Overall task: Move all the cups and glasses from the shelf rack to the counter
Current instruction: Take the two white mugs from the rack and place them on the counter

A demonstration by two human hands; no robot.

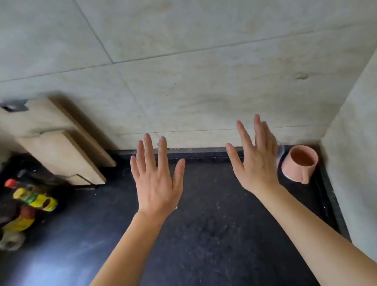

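Both hands hover flat above the dark counter (209,249), fingers spread and holding nothing: the left hand (155,183) near the middle, the right hand (257,164) further toward the corner. A pink cup (300,163) stands upright on the counter in the far right corner, by the tiled wall (196,69). Just behind the right hand's fingers (260,137) something clear shows, perhaps a glass (281,153). Wooden cutting boards (61,141) lean against the wall at left, bottles (33,201) beside them.
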